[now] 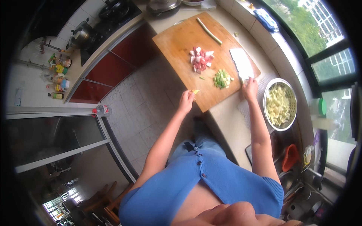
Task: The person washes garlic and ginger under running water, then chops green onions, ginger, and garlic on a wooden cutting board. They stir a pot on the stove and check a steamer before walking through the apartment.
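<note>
My left hand point(186, 102) pinches a small pale-yellow piece point(195, 91), perhaps ginger, over the near left edge of the wooden cutting board point(175, 42). The fingers of my right hand point(250, 89) are around the handle of a cleaver point(242, 62), whose broad blade lies flat along the board's right side. Between the hands sits a small pile of chopped green onion point(222, 78). Farther back is a heap of cut raw meat point(200, 59), pink with white fat. One long pale green-onion stalk point(209, 30) rests near the board's far right edge.
Right of my right forearm stands a colander point(264, 107) full of pale torn vegetable pieces point(277, 105). A lidded pan point(163, 6) is behind the board. Pots point(82, 35) stand at the stove point(113, 24), left. A plastic bottle point(102, 110) is beside the sliding door. An orange-red basket point(290, 157) is near the sink.
</note>
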A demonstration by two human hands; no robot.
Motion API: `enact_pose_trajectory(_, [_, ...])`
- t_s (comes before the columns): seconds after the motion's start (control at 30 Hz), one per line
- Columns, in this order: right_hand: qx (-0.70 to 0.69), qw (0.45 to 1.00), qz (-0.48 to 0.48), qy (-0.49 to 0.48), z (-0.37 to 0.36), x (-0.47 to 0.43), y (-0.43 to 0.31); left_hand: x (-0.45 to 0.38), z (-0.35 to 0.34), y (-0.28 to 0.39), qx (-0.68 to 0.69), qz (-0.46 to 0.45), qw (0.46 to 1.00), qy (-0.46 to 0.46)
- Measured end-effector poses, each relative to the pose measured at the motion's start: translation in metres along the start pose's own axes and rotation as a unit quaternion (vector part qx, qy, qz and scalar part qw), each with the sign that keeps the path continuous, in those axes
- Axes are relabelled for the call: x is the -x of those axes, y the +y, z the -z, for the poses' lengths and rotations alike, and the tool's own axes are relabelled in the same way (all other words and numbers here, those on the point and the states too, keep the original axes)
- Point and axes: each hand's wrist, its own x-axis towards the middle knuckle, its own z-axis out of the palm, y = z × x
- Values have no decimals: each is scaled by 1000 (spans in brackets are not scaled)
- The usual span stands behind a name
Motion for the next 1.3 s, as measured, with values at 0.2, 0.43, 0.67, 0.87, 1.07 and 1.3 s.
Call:
enact_pose_trajectory(0.2, [67,991,-108,-49,-11,-26,-28,-101,-90,-3,10,101,995,-4])
enact_pose_trajectory(0.43, [-9,994,-108,-22,2,-15,-47,-99,-63,24,-2,-36,996,-84])
enact_pose_trajectory(0.67, [-208,964,-135,-98,46,82,-76,-103,10,27,-61,20,981,-181])
enact_pose_trajectory(0.87, [-208,943,-156,-207,34,129,-113,-111,-16,31,-88,-31,973,-213])
enact_pose_trajectory(1.07, [-171,962,-173,-126,31,139,-119,-115,-48,27,-122,-102,965,-206])
enact_pose_trajectory(1.3, [-198,956,-177,-122,43,158,-140,-111,-53,31,-138,-57,971,-189])
